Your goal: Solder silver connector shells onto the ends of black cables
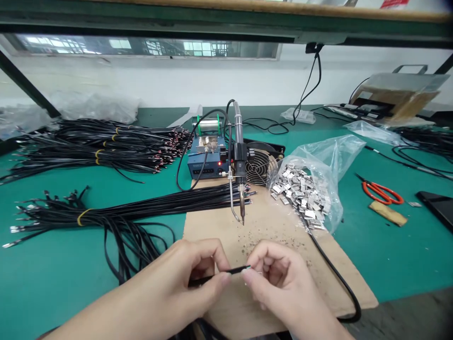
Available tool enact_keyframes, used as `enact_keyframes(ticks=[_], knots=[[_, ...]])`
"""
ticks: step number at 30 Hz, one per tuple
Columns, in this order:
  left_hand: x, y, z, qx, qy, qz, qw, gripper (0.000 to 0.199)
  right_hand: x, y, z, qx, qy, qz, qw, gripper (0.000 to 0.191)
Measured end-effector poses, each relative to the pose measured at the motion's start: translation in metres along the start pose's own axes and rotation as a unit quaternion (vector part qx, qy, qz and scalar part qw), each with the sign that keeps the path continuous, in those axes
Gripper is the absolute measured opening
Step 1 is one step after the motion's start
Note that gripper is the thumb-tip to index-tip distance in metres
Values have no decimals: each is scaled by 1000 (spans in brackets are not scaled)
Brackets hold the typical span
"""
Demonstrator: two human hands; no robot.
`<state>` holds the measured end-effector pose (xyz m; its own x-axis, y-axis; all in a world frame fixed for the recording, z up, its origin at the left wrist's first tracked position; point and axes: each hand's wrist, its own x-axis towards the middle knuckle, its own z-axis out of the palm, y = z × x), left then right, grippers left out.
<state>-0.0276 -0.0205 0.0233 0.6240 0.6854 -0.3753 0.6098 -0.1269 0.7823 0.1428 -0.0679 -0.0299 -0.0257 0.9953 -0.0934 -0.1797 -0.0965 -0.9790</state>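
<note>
Between my two hands runs a black cable (238,270), low in the view over the brown board (208,226). My left hand (201,274) pinches the cable between thumb and forefinger. At the cable's end, my right hand (274,276) has its thumb and forefinger closed round the tip, where a bit of green and white shows; a small pale piece at the fingertips is mostly hidden. Beyond my hands, a soldering iron (241,189) hangs tip down in a stand. Solder crumbs (262,238) lie scattered below it.
Bundled black cables (123,208) lie left, with more bundles (106,146) behind. A blue soldering station (207,160), solder spool (208,123) and fan (261,166) stand at the back. Right are a bag of metal connectors (302,193), orange-handled cutters (382,192) and a dark phone-like object (437,208).
</note>
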Motion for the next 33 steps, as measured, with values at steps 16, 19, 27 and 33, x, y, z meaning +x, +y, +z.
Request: enact_keyframes(ticks=[16,19,27,33], knots=[[-10,1,2,-116,21,-19,993,24,-2,2,-5,49,-23,26,998,17],[-6,11,2,-112,8,-37,993,22,-1,5,6,51,-21,18,998,16],[-3,2,6,-148,14,-9,989,25,-5,-5,18,72,35,29,996,28],[0,-6,9,-204,13,-6,979,26,-9,-3,38,97,152,-8,984,30]])
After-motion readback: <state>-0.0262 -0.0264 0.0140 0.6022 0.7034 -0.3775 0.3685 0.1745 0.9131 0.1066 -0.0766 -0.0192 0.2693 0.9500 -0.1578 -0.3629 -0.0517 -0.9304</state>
